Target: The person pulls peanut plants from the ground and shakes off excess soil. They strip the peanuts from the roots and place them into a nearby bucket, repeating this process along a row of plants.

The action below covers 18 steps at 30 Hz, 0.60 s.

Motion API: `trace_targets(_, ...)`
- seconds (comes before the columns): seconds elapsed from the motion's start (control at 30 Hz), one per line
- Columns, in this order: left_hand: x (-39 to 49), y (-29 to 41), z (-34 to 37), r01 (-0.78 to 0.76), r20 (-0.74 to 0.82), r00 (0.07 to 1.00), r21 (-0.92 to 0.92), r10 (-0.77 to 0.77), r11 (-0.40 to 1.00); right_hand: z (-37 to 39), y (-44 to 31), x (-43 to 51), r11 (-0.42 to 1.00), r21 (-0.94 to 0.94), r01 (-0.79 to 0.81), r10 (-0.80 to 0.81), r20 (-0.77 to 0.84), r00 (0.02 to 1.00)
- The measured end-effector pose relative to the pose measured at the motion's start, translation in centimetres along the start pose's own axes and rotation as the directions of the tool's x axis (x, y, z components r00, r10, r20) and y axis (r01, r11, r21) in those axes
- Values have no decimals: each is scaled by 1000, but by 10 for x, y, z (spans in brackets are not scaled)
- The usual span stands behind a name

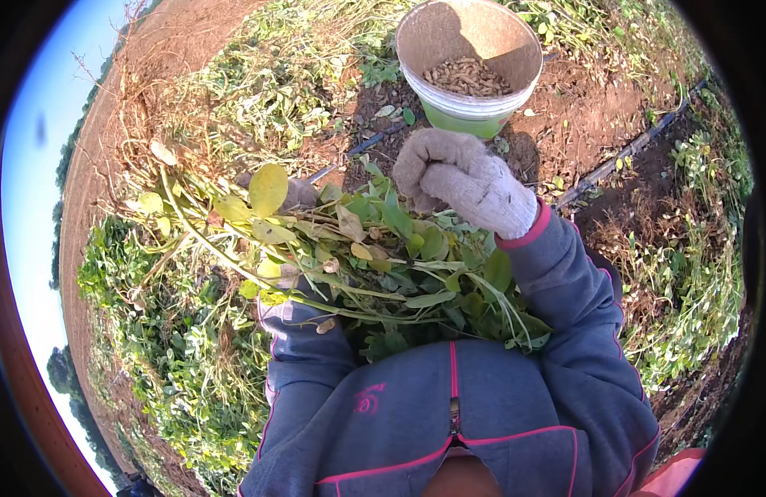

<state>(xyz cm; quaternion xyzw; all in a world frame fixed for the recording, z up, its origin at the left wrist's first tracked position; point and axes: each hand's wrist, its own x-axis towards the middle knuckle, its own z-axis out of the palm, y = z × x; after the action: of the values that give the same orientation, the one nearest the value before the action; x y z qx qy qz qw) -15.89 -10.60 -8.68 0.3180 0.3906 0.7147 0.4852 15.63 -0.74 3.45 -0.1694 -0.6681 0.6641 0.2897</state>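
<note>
A bundle of uprooted peanut plants [383, 273] lies across the front of my body, its roots [144, 124] up at the left and its leafy ends at the right. My left hand [299, 194], in a dirty knit glove, grips the stems and is largely hidden behind yellow and green leaves. My right hand [464, 180], in a similar glove, is raised above the leafy part with fingers curled in; nothing shows in it. Beyond it stands a white and green bucket [414, 84], partly filled with peanut pods [467, 77]. A single pod [326, 326] hangs below the stems.
A dark irrigation hose [631, 149] runs over reddish soil [588, 105] on the right, with another stretch of hose [373, 143] near the bucket. Cut or pulled plants [283, 93] lie at the far side. Green foliage [178, 348] covers the ground at left.
</note>
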Motion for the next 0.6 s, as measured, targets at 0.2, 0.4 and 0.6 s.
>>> trace_targets(0.2, -10, -27, 10, 10, 19, 1000, 38, -10, 999, 32, 42, -6, 761, -626, 171, -88, 162, 983)
trace_targets(0.4, -4, -22, 10, -4, 35, 999, 42, 2, 999, 37, 35, 1, 529, -845, 82, -133, 12, 991)
trace_targets(0.6, 16, -12, 11, -117, -44, 992, 55, 119, 992, -13, 35, 3, 270, -940, 210, -493, 53, 869)
